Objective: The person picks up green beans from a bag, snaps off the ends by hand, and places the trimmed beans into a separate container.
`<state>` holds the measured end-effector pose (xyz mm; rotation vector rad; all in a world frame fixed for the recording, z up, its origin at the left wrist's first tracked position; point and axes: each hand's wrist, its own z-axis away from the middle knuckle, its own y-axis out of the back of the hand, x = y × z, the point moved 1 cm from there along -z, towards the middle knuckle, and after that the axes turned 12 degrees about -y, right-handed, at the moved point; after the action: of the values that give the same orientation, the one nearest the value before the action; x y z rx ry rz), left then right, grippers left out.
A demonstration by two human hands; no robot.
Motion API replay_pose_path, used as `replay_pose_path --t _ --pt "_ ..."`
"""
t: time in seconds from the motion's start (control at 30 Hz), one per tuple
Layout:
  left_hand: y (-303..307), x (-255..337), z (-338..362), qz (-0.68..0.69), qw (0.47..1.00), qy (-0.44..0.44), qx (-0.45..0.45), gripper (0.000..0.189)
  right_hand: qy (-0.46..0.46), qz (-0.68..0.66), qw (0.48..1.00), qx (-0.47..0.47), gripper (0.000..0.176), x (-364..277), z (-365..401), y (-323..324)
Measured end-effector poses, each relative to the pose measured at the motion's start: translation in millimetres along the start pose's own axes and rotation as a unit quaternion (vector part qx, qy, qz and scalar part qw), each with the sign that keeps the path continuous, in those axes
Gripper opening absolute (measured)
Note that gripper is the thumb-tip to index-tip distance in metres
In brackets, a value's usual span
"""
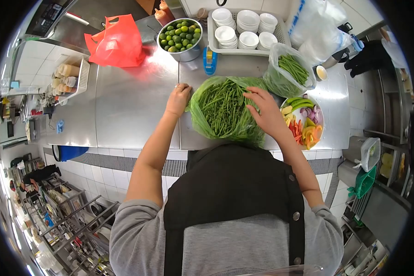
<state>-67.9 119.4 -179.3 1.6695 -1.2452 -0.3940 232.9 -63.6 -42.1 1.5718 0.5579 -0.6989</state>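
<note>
A green plastic bag [198, 123] lies open on the steel counter in front of me, full of thin cut green beans [223, 108]. My left hand [179, 97] is at the bag's left edge, its fingers curled in and seemingly gripping the plastic; the fingertips are partly hidden. Over the right side of the bag, my right hand [263, 108] rests with fingers apart, touching the plastic near the beans. Just beyond it stands a clear bag [273, 60] holding longer green beans [293, 69]. A round plate of cut vegetables [310, 131] sits right of my right hand.
Across the counter's back are a red plastic bag [117, 43], a metal pot [188, 55] of limes, a blue tape dispenser [210, 60] and a grey crate [241, 52] with stacked white bowls. A white basket [83, 76] stands left. Another person's dark sleeve [368, 55] shows at right.
</note>
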Motion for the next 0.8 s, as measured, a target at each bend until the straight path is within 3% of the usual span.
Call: replay_pose_path --t 0.13,0.33,0.43,0.53,0.63,0.73,0.8 --pt "-3 -13 12 0.012 0.998 0.051 -0.017 0.023 0.030 -0.011 0.999 -0.011 0.031 -1 -14 -15" --pt "4 -3 27 0.010 0.991 0.130 0.032 0.020 0.112 0.007 0.993 -0.048 0.025 2 -46 -86" --pt "10 -3 27 0.104 0.942 0.297 0.120 0.017 0.128 0.063 0.986 -0.083 0.024 -2 -58 -116" --pt "28 16 9 0.162 0.909 0.292 0.247 0.013 0.125 0.109 0.982 -0.086 0.026 3 -60 -125" --pt "55 69 -28 0.235 0.919 0.246 0.201 0.013 0.103 0.002 0.991 -0.090 0.027 2 -57 -101" --pt "47 88 -35 0.417 0.856 0.304 0.034 0.017 0.035 -0.206 0.973 -0.097 0.024 2 -49 -68" --pt "53 108 -47 0.442 0.848 0.291 0.023 0.018 -0.041 -0.337 0.937 -0.088 0.024 2 -42 -55"
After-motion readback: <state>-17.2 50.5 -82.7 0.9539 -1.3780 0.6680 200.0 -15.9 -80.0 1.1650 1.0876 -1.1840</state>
